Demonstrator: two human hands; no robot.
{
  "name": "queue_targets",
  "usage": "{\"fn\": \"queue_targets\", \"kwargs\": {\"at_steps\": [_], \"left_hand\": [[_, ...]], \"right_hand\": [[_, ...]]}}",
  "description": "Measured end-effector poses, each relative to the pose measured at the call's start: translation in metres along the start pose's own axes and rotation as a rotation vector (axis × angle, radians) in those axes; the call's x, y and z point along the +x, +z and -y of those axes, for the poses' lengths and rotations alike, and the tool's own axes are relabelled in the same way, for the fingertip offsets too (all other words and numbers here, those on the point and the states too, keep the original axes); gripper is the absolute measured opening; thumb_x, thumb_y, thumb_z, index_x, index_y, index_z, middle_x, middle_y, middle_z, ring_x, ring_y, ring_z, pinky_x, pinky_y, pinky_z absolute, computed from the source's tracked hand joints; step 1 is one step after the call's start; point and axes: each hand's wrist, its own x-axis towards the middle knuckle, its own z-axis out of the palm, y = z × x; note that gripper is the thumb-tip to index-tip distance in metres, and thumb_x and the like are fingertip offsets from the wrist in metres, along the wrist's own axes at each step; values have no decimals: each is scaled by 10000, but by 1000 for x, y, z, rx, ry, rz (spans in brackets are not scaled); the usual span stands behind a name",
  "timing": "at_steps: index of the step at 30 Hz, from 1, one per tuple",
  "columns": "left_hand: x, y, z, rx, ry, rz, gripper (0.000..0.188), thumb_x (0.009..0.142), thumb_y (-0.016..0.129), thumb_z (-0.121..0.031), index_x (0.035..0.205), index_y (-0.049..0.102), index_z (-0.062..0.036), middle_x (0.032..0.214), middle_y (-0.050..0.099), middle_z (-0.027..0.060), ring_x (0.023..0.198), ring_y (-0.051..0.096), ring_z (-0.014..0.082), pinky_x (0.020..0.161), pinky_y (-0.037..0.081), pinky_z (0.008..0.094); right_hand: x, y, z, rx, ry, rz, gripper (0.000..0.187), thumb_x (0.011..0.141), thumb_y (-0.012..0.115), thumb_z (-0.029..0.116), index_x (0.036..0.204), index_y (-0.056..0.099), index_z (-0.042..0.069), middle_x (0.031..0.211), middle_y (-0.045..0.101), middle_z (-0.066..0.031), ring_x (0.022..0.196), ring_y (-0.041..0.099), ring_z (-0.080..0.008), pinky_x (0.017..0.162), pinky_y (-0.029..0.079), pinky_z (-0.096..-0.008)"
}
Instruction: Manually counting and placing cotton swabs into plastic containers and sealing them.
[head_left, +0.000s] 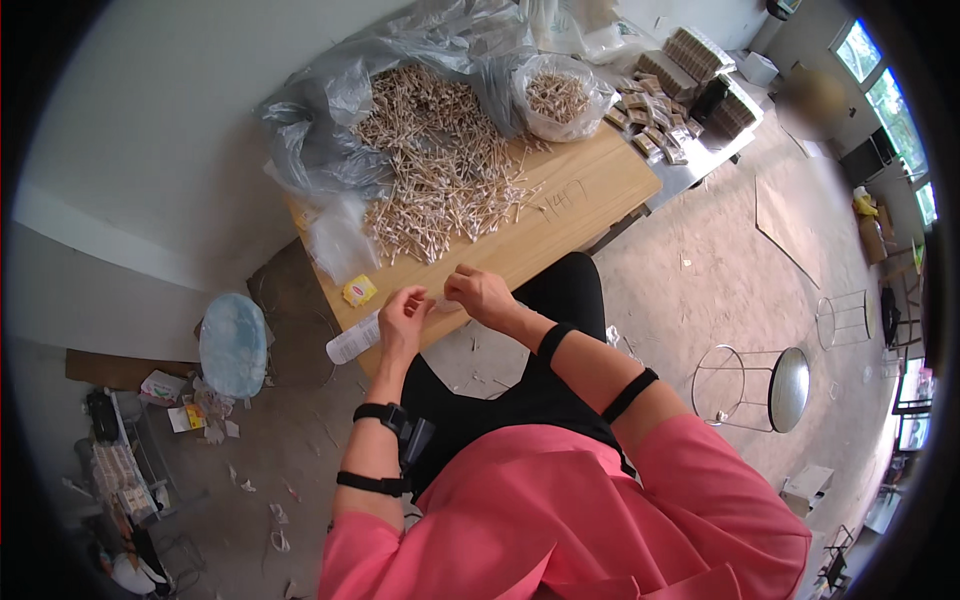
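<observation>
At the near edge of the wooden table (590, 185), my left hand (404, 315) and my right hand (482, 294) are close together, fingers pinched. Something pale and see-through (443, 306) shows between them; what it is I cannot make out. Beside my left hand lies a white printed roll (352, 341). A small yellow packet (358, 290) rests just beyond it. Past my hands spreads a large heap of cotton swabs (430, 165), spilling out of a big grey plastic bag (320, 130).
Clear plastic bags (340, 240) lie at the table's left edge. A bag-lined tub of swabs (560, 98) stands at the far side, near many small packs (655, 120) on a metal table. A blue stool (233, 345) is left; a round metal stool (788, 390) stands right.
</observation>
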Motion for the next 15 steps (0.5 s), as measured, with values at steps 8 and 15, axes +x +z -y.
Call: {"fn": "queue_targets", "kwargs": {"at_steps": [8, 15], "left_hand": [[-48, 8, -63, -1024, -135, -267, 600, 849, 781, -173, 1346, 469, -48, 1217, 596, 43, 1163, 545, 183, 1078, 345, 324], [-57, -17, -136, -1108, -55, -471, 382, 884, 741, -106, 1200, 551, -7, 1146, 636, 69, 1023, 616, 126, 957, 482, 283]], "right_hand": [[-23, -41, 55, 1094, 397, -58, 170, 985, 613, 191, 964, 583, 25, 748, 552, 19, 677, 516, -80, 629, 444, -244], [-41, -65, 116, 1030, 229, -216, 148, 985, 614, 153, 1069, 625, 32, 966, 610, -3, 835, 536, -55, 743, 452, -226]]}}
